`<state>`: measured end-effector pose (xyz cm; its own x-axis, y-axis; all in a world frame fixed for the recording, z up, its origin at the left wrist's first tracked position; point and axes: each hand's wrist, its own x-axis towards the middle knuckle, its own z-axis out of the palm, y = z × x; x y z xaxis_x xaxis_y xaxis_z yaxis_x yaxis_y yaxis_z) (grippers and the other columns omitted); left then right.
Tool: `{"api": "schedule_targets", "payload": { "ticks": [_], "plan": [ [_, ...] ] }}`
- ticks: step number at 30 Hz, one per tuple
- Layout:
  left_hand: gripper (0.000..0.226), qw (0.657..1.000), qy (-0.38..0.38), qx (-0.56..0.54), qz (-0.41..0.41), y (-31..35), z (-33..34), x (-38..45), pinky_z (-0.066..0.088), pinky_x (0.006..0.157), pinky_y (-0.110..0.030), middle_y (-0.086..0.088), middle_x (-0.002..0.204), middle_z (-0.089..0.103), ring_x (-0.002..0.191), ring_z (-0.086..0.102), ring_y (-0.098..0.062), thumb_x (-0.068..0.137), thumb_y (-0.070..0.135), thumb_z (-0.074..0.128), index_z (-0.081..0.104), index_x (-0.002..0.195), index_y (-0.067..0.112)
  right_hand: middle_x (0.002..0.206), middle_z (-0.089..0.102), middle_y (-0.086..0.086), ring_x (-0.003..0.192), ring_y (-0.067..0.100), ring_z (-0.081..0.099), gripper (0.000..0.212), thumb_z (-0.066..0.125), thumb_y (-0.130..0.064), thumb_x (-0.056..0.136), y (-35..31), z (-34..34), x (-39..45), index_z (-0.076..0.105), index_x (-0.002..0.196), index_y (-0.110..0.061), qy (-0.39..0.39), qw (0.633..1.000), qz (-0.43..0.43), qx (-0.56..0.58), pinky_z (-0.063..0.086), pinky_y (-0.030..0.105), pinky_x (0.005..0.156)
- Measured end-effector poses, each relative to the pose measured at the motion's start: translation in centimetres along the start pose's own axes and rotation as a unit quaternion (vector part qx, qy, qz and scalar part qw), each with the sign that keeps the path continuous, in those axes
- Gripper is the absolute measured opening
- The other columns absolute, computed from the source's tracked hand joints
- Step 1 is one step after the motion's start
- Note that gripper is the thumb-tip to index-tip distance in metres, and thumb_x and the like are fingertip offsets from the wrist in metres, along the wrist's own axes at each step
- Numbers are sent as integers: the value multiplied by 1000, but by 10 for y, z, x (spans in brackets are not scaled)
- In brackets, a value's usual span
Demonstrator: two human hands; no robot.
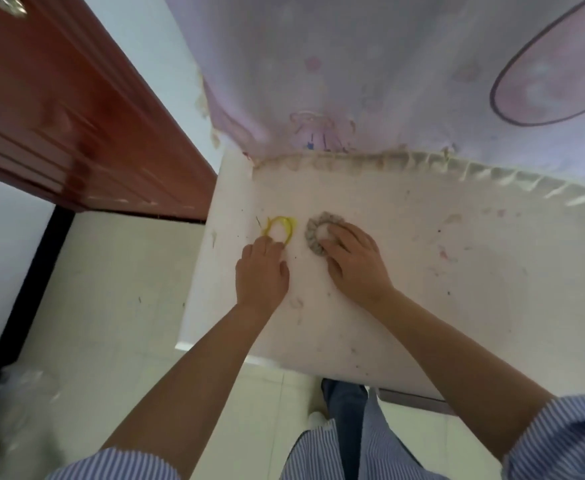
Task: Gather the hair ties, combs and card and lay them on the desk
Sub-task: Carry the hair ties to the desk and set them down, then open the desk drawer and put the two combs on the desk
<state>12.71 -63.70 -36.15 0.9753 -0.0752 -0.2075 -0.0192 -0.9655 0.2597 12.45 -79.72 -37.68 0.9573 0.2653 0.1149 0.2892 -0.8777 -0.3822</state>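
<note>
There is 1 view, from a camera worn on the person's head. It looks forward and steeply down over both forearms onto a white desk point(422, 271), close enough that the desk top fills the middle and right of the frame. The wide lens bends straight edges near the borders. The floor point(111, 306) lies below at left, a brown wooden door point(59, 98) stands upper left, and a pale printed cloth point(353, 64) hangs across the top.

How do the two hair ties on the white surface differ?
The yellow hair tie is a thin, smooth loop; the grey hair tie is a thick, ruffled fabric ring. The yellow one lies left, at the left hand; the grey one lies right, under the right hand. Both lie flat on the white surface.
</note>
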Motion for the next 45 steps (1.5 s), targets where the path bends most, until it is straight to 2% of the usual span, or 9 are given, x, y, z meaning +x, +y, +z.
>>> {"api": "schedule_targets", "payload": {
  "ticks": [7, 15, 19, 22, 26, 32, 36, 41, 45],
  "plan": [
    [42, 996, -33, 67, 55, 28, 11, -55, 36, 103, -42, -14, 147, 36, 130, 37, -31, 92, 19, 47, 43, 133, 10, 113, 66, 29, 112, 48, 56, 35, 72, 7, 68, 24, -38, -85, 66, 102, 8, -6, 996, 81, 30, 48, 61, 90],
    [56, 955, -90, 76, 273, 131, 89, -161, 11, 119, -41, -14, 157, 13, 145, 5, -27, 97, 28, 37, 19, 144, 5, 83, 70, 29, 80, 45, 67, 18, 63, 5, 66, 70, -76, -295, 69, 82, 11, 152, 958, 238, -50, 55, 51, 74],
    [66, 952, -99, 92, 276, 169, 130, -197, 1, 120, -45, -16, 157, 2, 145, -3, -29, 95, 31, 39, 7, 146, 4, 68, 70, 23, 64, 37, 69, 33, 47, -18, 74, 98, -75, -366, 70, 74, 6, 101, 949, 275, -114, 57, 39, 59],
    [74, 961, -90, 120, 231, 182, 150, -205, -2, 119, -49, -23, 155, -5, 144, -8, -37, 94, 31, 43, -1, 145, 0, 84, 73, 23, 78, 35, 71, 26, 73, -16, 70, 124, -56, -375, 70, 89, 3, 38, 947, 279, -153, 57, 46, 72],
    [79, 957, -18, 144, 250, 189, 150, -207, 36, 96, -66, -39, 132, 45, 122, 42, -54, 64, 16, 82, 43, 126, -15, 134, 53, 8, 129, 18, 42, 44, 49, -35, 93, 149, -23, -369, 46, 131, -12, -125, 918, 357, -121, 16, 47, 116],
    [63, 963, 32, 128, 236, 200, 158, -230, 38, 91, -69, -36, 125, 55, 116, 49, -54, 64, 2, 81, 53, 118, -15, 109, 68, 9, 106, 27, 56, 34, 45, -34, 96, 162, -18, -374, 67, 103, -9, -65, 926, 354, -113, 27, 41, 105],
    [37, 958, 34, 112, 260, 214, 159, -266, 56, 75, -52, -28, 90, 70, 82, 68, -44, 54, 5, 88, 68, 84, -6, 101, 71, 8, 102, 25, 58, 33, 50, -36, 93, 142, -25, -416, 70, 96, -10, -101, 931, 341, -84, 32, 38, 95],
    [21, 964, 0, 89, 250, 214, 175, -303, 55, 53, -30, -14, 64, 69, 53, 62, -29, 62, 14, 83, 66, 64, 3, 42, 65, 0, 48, 15, 66, 28, 92, -31, 44, 119, -35, -452, 68, 44, -17, -108, 943, 296, -109, 52, 27, 55],
    [27, 969, 12, 97, 229, 214, 183, -304, 54, 53, -29, -12, 61, 67, 51, 61, -28, 53, 11, 89, 65, 62, 4, 83, 74, 14, 85, 27, 67, 20, 71, -24, 77, 126, -33, -453, 71, 82, -5, -169, 937, 301, -59, 51, 37, 76]
  ]
}}
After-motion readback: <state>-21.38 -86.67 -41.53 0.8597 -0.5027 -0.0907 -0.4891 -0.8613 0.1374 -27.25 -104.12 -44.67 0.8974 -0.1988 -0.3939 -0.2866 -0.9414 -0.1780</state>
